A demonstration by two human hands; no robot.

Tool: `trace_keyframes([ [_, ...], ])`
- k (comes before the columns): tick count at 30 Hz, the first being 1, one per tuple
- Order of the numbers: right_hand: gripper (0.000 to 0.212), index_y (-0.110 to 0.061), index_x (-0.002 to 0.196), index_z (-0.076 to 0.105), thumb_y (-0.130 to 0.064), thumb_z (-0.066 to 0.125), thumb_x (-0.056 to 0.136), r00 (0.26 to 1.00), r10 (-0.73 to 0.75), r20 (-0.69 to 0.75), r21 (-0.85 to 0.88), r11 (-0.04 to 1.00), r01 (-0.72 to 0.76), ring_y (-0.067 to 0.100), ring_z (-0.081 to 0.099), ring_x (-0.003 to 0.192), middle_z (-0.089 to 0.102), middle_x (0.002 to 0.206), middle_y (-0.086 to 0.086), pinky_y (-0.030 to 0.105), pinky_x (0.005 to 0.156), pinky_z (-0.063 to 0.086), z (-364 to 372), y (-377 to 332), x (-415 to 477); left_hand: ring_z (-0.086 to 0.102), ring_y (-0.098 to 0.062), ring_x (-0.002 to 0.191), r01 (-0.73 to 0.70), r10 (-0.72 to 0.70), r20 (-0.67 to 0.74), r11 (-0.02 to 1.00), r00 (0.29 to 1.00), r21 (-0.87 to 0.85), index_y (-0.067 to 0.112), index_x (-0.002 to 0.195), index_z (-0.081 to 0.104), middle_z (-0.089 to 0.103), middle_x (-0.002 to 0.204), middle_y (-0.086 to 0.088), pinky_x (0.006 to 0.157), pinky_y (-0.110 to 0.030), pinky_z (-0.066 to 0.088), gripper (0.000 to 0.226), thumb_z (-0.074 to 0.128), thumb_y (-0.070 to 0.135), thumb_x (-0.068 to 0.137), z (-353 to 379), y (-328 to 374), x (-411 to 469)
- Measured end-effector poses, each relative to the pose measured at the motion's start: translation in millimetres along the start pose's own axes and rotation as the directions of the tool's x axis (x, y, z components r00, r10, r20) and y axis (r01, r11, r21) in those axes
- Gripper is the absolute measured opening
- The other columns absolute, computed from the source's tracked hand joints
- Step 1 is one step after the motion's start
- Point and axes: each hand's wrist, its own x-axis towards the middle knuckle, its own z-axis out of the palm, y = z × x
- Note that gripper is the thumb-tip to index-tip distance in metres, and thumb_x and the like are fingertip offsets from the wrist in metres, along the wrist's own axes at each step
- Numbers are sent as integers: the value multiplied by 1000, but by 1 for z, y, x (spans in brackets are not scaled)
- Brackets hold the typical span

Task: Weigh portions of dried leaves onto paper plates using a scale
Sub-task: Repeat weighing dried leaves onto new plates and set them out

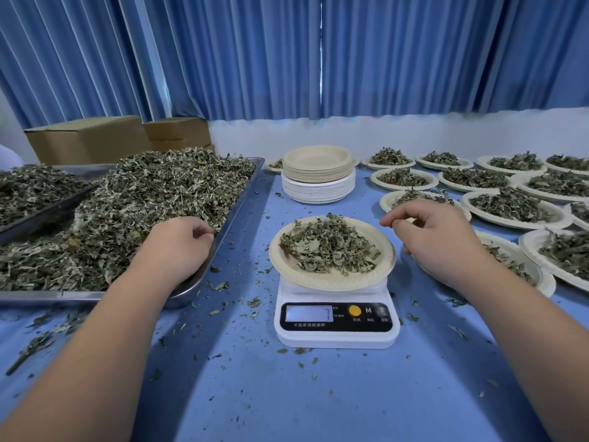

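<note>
A white digital scale (336,320) stands in the middle of the blue table. On it rests a paper plate (376,269) carrying a heap of dried leaves (328,247). My left hand (178,247) lies at the near right corner of a metal tray (242,199) piled with dried leaves (153,199); its fingers are curled, and what they hold is hidden. My right hand (439,237) hovers to the right of the plate, fingers bent with the tips drawn together; I cannot see anything between them.
A stack of unused paper plates (318,173) stands behind the scale. Several plates filled with leaves (510,205) cover the right side. Cardboard boxes (92,138) sit at the back left by blue curtains. Loose leaf bits litter the table.
</note>
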Motion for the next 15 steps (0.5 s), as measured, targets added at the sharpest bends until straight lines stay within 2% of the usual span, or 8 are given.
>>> trace_keyframes([
  [3,25,-23,82,70,-4,54,89,1000,-16,-4,-26,1000,16,36,61,70,60,82,-13,9,47,39,1,0,0,58,-12,68,-46,48,-57,998,997,36,31,97,66,61,79,11,65,-30,49,14,53,28,95,-2,5,-4],
  [6,26,-25,82,69,-4,55,89,1000,-31,-3,-60,998,31,24,59,66,62,90,-9,8,53,38,1,0,0,58,-12,70,-57,60,-80,998,995,40,31,102,66,64,85,8,70,-35,53,17,51,29,95,-3,10,-8],
  [8,27,-25,81,69,-4,55,89,999,-41,3,-74,996,41,12,56,66,62,91,-10,11,58,37,1,0,0,59,-15,66,-42,48,-99,997,994,65,31,101,66,64,82,7,66,-34,52,18,49,28,95,-3,12,-9],
  [11,27,-25,81,70,-4,55,89,999,-40,6,-78,996,40,13,54,63,62,91,-10,17,59,37,1,0,0,58,-21,58,-6,16,-124,997,992,81,27,106,67,65,81,2,54,-29,44,26,45,16,96,-3,10,-8],
  [13,26,-24,81,70,-4,56,88,999,-39,4,-89,995,39,15,53,62,62,90,-10,18,58,36,1,1,1,59,-22,64,7,-3,-122,999,993,38,23,111,68,68,99,-3,58,-29,45,34,44,5,93,-3,9,-7],
  [15,26,-24,81,70,-4,56,88,999,-34,1,-97,995,34,17,54,63,62,89,-11,19,59,37,2,0,1,59,-23,81,-14,13,-143,1000,990,-6,18,111,69,66,114,-7,70,-31,47,38,45,-3,91,-2,11,-8],
])
